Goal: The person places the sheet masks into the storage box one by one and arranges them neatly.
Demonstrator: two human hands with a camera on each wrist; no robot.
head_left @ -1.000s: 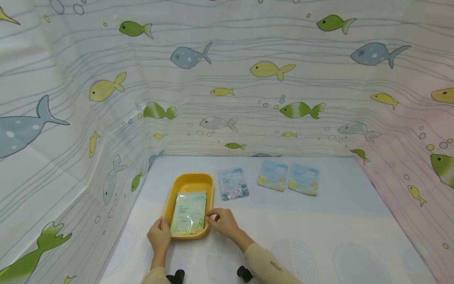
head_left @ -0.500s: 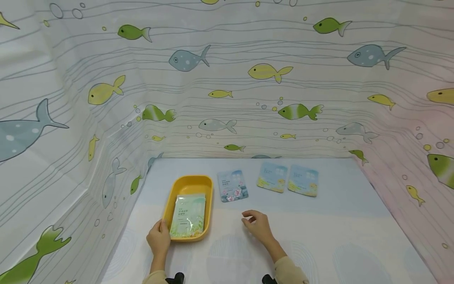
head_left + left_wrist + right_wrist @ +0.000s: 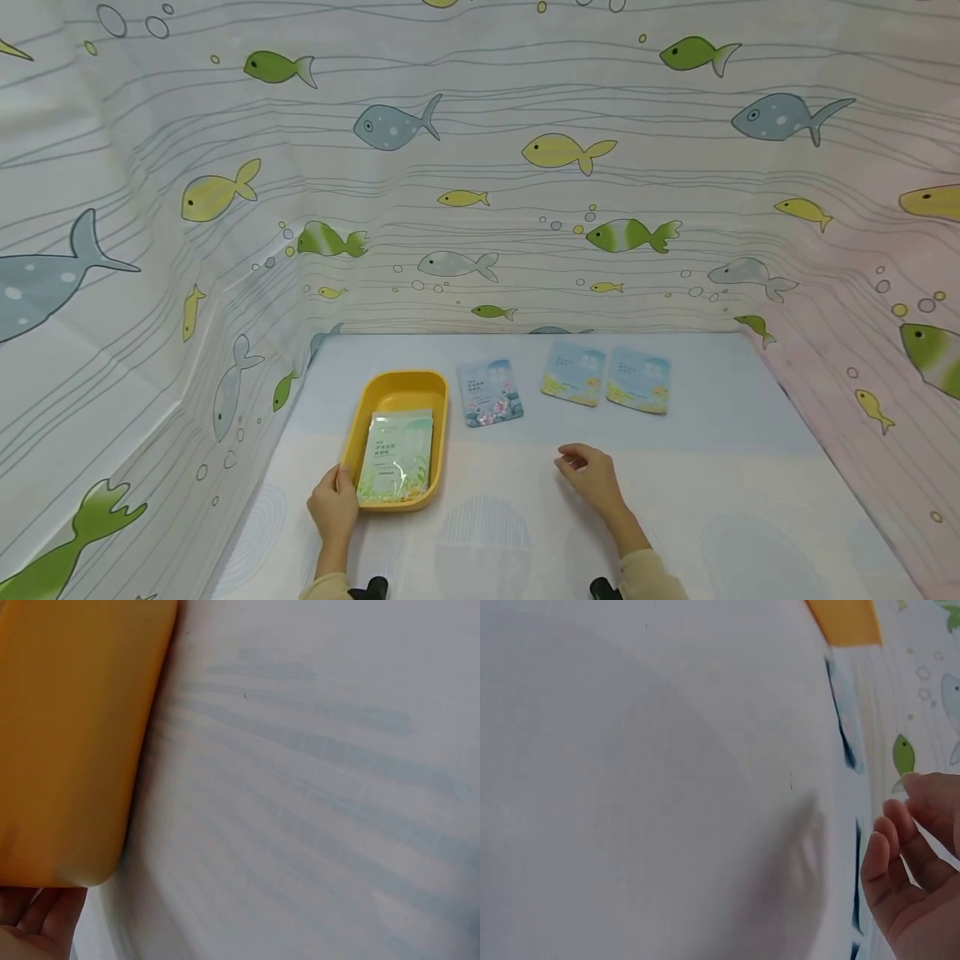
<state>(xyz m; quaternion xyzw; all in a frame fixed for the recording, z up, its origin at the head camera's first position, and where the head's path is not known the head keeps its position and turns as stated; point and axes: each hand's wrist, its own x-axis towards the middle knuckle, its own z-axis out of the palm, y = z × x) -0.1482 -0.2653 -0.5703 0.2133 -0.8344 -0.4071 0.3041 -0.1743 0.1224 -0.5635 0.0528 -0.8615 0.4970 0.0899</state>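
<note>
My left hand (image 3: 333, 502) grips the lower left rim of a yellow tray (image 3: 400, 382), thumb against the edge. A green sachet (image 3: 397, 457) with printed flowers lies inside the tray, towards its near end. From the left wrist side, the tray's smooth yellow outer wall (image 3: 75, 742) shows, with my left fingers (image 3: 54, 915) at its lower end. Over the table to the right of the tray, my right hand (image 3: 592, 479) hangs loosely curled and holds nothing; the right wrist view shows its fingers (image 3: 922, 859) apart from any object.
Behind and right of the tray lies a blue-grey sachet (image 3: 490, 393) with pink flowers. Two light blue sachets (image 3: 573, 373) with yellow flowers lie side by side farther right. A fish-patterned cloth (image 3: 525, 208) walls in the white table (image 3: 720, 467) at back and sides.
My right hand has left the tray's right rim and moved to the right over the table. My left hand stays on the rim; the tray and sachets lie as before.
</note>
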